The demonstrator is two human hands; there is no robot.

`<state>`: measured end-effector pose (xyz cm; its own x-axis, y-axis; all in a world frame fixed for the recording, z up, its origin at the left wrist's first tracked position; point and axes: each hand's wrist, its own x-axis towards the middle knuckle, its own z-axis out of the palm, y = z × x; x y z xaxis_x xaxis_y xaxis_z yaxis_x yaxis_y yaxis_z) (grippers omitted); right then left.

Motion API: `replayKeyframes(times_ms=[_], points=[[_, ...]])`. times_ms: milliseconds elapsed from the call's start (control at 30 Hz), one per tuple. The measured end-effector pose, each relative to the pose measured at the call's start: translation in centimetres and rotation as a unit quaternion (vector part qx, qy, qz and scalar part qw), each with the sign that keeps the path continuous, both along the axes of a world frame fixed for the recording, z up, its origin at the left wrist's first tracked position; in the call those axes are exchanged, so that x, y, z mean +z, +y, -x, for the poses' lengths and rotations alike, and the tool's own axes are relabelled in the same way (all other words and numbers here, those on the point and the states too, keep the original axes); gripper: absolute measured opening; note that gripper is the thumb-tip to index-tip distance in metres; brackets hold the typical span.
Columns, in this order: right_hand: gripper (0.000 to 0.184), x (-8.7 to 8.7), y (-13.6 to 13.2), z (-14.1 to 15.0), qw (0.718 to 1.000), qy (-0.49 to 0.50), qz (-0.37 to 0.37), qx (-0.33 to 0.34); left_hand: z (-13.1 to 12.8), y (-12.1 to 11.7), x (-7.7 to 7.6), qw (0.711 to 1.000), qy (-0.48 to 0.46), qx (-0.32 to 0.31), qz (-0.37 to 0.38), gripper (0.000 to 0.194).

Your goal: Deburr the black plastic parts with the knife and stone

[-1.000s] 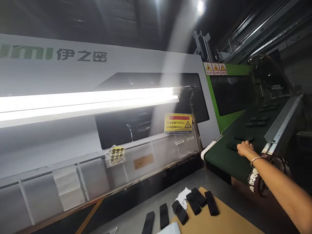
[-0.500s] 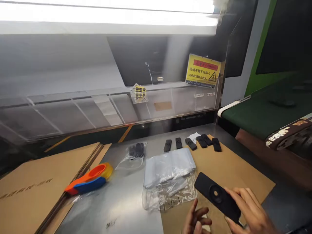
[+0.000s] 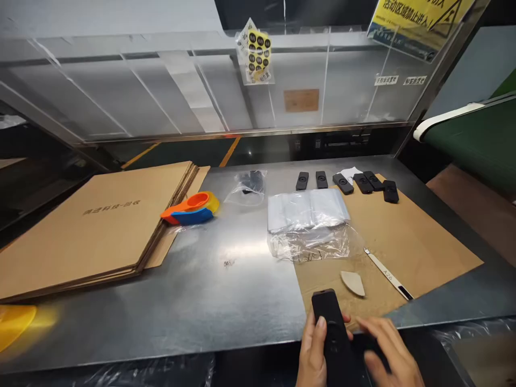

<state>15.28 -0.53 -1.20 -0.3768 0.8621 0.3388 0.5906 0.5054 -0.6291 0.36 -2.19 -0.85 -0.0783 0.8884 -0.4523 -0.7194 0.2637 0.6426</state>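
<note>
At the table's front edge, my left hand (image 3: 313, 349) grips a long black plastic case (image 3: 331, 317) with a round recess, shaped like a remote control. The thumb lies along its side and fingertips show on the far side. Just to the right, my right hand (image 3: 391, 349) is held with its fingers apart and nothing in it. Beyond the hands a beige fan-shaped pad (image 3: 352, 283) lies on the cardboard sheet (image 3: 435, 247). A white pen-like tool (image 3: 387, 274) marked A26 rests to its right.
Several similar black cases (image 3: 342, 184) lie along the back. A packet of clear plastic bags (image 3: 308, 212) sits mid-table. Leftward are an orange and blue tape dispenser (image 3: 191, 209), a bagged black item (image 3: 253, 183) and stacked cardboard (image 3: 100, 226). A green conveyor (image 3: 475, 134) stands right.
The black case has passed from my right hand to my left and now points away from me. My right hand has let go. The view has tilted down, showing the pad and white tool.
</note>
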Motion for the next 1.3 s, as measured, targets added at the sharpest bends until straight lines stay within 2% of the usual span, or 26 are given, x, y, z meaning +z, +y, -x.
replayKeyframes(times_ms=[100, 233, 367, 500, 667, 900, 1033, 1133, 1300], points=[[0.035, -1.2, 3.2, 0.3, 0.996, -0.059, -0.032, -0.057, 0.3, -0.4, -0.4, 1.0, 0.003, -0.013, -0.006, 0.043], [0.04, -4.2, 6.6, 1.3, 0.978, -0.187, -0.079, -0.041, 0.3, -0.9, -0.3, 0.998, -0.03, -0.042, 0.024, 0.058], [0.035, -5.9, 7.8, 1.7, 0.972, -0.219, -0.075, -0.031, 0.7, -1.3, 0.2, 0.993, -0.082, -0.071, 0.039, 0.061], [0.036, -6.1, 8.0, 1.2, 0.977, -0.206, -0.053, -0.024, 1.2, -1.6, 0.5, 0.99, -0.107, -0.085, 0.037, 0.057], [0.036, -5.2, 7.7, 0.0, 0.986, -0.161, -0.02, 0.024, 1.4, -1.7, 0.5, 0.98, -0.151, -0.112, 0.066, 0.057], [0.036, -3.6, 6.2, -1.9, 0.994, -0.11, 0.017, 0.02, 1.5, -2.3, 0.7, 0.994, -0.074, -0.067, 0.042, 0.061], [0.036, -4.6, 6.5, -2.2, 0.994, -0.111, 0.005, -0.002, 1.3, -2.7, 0.6, 0.994, -0.068, -0.07, 0.042, 0.058], [0.037, -6.1, 7.1, -2.0, 0.992, -0.12, -0.016, -0.027, 1.1, -3.1, -0.3, 0.993, -0.074, -0.078, 0.05, 0.055], [0.038, -7.7, 7.2, -1.5, 0.988, -0.127, -0.061, -0.064, 0.8, -3.5, -1.6, 0.986, -0.042, -0.103, 0.127, 0.057]])
